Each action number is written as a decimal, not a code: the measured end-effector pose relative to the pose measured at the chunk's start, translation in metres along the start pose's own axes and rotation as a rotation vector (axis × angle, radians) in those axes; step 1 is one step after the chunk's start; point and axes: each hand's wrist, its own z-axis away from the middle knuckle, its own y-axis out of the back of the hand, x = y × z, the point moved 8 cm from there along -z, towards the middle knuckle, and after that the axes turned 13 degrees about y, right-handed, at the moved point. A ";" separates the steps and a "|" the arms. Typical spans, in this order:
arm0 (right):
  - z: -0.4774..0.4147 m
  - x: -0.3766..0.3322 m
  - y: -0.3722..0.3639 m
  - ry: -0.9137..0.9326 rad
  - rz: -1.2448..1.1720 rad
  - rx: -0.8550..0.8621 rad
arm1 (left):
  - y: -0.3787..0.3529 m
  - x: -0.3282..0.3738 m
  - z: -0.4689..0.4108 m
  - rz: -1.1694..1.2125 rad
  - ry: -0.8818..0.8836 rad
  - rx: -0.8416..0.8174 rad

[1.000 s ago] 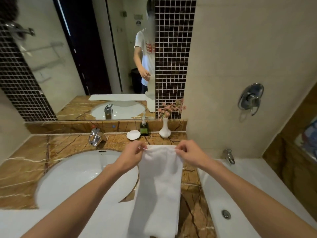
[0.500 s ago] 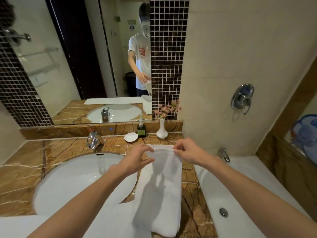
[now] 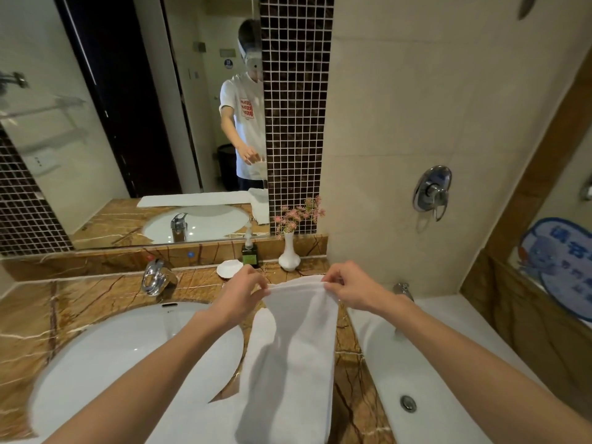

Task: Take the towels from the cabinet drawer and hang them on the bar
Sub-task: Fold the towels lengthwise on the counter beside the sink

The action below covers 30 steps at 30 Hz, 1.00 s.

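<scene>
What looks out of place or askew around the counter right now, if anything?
Nothing stands out. The white towel hangs straight, pinched by its top corners in the left hand and right hand. The vase and soap bottle stand upright, with no spill visible on the counter.

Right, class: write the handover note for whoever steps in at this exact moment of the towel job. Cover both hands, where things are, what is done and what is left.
Left hand: pinching the top left corner of the white towel.
Right hand: pinching the top right corner.
Towel: held up by its top edge, hanging over the marble counter between the sink and the bathtub.
Done: one towel is out and in hand.
Left: hang it on the bar. Neither the bar nor the cabinet drawer shows directly in this view, so find them first and check the drawer for more towels.
</scene>
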 end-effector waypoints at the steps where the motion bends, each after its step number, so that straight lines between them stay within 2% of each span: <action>1: -0.001 0.002 0.000 -0.005 -0.008 0.004 | 0.000 0.000 -0.001 0.010 -0.003 -0.009; 5: -0.007 0.004 0.000 -0.005 -0.020 0.016 | 0.003 -0.004 -0.003 0.068 0.031 -0.030; 17: -0.019 0.013 0.006 -0.056 0.007 0.189 | 0.028 -0.009 0.000 0.126 0.045 0.112; 30: -0.028 0.005 -0.003 -0.099 0.034 0.216 | 0.039 -0.020 0.007 0.135 -0.001 0.150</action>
